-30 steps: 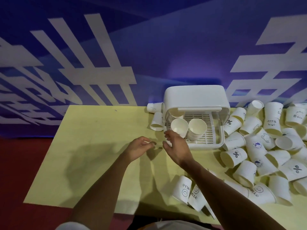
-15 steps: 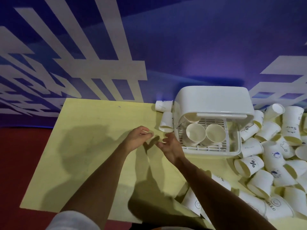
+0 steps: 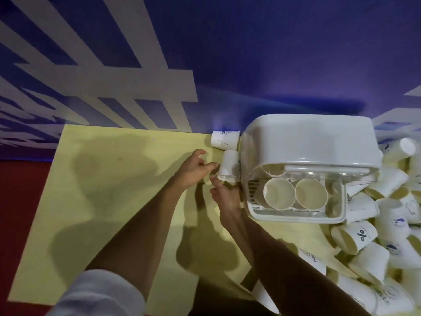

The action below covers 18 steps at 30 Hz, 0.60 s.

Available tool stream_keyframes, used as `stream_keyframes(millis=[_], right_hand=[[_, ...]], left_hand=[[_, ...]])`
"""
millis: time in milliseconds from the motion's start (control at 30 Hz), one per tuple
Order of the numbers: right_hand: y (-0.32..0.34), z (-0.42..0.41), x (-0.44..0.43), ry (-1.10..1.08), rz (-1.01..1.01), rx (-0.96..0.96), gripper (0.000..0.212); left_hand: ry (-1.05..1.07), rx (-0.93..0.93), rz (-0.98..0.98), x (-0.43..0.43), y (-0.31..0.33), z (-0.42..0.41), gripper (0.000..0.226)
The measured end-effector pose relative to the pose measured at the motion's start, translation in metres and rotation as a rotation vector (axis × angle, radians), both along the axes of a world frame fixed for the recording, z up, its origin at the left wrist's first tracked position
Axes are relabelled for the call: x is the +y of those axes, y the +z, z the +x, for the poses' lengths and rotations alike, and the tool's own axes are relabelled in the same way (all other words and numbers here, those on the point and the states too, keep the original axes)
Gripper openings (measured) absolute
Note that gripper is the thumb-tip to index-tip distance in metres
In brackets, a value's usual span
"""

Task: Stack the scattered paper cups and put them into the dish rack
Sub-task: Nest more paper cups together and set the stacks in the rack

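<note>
My right grip (image 3: 224,197) is up against the mouth rim of a paper cup (image 3: 230,164) lying on its side, fingertips at the rim. I can't tell whether they're clamped on it or only touching. My left grip (image 3: 193,169) hangs just to the left of that cup, fingers loosely curled and apart, holding nothing, the tips close beside the cup wall. Just beyond that one, a second cup (image 3: 224,140) lies on its side at the far edge of the yellow bench (image 3: 102,201). Immediately right of my right grip sits the white dish rack (image 3: 307,142), lid raised, with two stacks of cups (image 3: 279,195) lying side by side inside, mouths facing me. Further right, past the rack, a heap of cups (image 3: 373,226) sprawls across the bench.
</note>
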State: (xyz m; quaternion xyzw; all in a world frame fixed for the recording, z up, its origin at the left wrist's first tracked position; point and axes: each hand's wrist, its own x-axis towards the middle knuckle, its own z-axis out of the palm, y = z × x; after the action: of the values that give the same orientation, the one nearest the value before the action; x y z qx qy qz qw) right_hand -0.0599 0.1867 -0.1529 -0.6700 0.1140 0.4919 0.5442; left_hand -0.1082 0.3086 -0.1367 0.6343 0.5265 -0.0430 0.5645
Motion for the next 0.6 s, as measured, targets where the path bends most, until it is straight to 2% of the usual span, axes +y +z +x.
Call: stream_keyframes(millis=[133,267,367,500,600], right_hand=[[0.002,0.000,0.013,-0.134,0.033,0.178,0.063],[-0.009,-0.004,0.023,-0.269,0.082,0.205,0.092],[-0.012,-0.001,0.029,-0.340,0.069,0.214,0.081],[-0.011,0.004,0.031,-0.356,0.054,0.227,0.074],[-0.011,0.004,0.027,-0.312,0.033,0.217,0.080]], left_hand=[[-0.009,-0.030,0.047,0.012,-0.006,0.016,0.074],[-0.125,-0.027,0.191,0.025,-0.016,0.028,0.078],[-0.185,0.020,0.233,0.033,-0.019,0.039,0.081],[-0.204,0.031,0.338,0.035,-0.020,0.051,0.075],[-0.187,0.036,0.416,0.033,-0.019,0.053,0.060]])
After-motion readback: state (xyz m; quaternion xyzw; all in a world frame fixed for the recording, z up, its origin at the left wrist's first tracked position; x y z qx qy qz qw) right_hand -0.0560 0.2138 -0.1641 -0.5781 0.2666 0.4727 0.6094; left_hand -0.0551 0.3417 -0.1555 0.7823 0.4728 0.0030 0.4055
